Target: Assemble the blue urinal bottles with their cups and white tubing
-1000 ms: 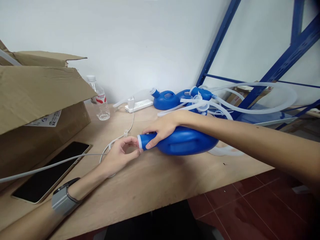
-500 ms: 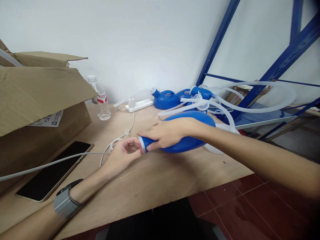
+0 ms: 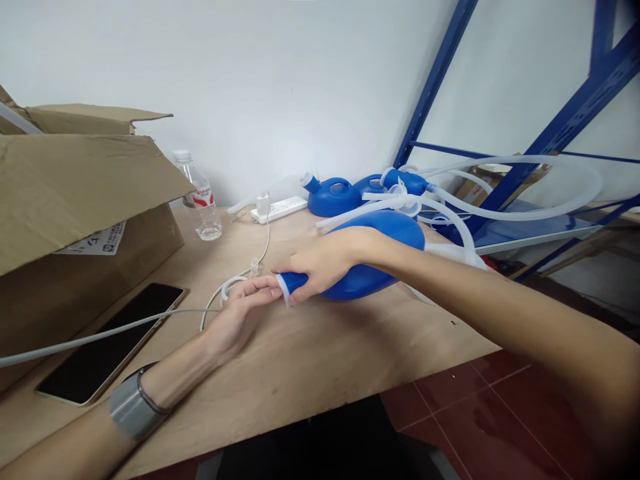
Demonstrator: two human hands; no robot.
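Observation:
A blue plastic bottle (image 3: pixel 373 283) lies on its side on the wooden table, its neck pointing left. Wrapped round the neck, my right hand (image 3: pixel 323 263) grips it from above. The fingertips of my left hand (image 3: pixel 245 303) are pressed together at the white rim (image 3: pixel 283 289) of the bottle's mouth; whether something small is pinched there is hidden. A clear tube (image 3: pixel 450 217) curves over and behind the bottle. Behind it stand another blue bottle with a handle (image 3: pixel 334 200) and a blue-necked one (image 3: pixel 407 181) with tubing.
An open cardboard box (image 3: pixel 90 193) takes up the left side. A phone (image 3: pixel 110 343) lies before it, crossed by a cable. A water bottle (image 3: pixel 204 207) and a power strip (image 3: pixel 280 209) stand near the wall. Blue shelving (image 3: pixel 560 127) rises at right.
My left hand's fingers have straightened and closed together at the mouth, where they were curled in a ring. My right hand and the blue bottle have shifted and turned slightly.

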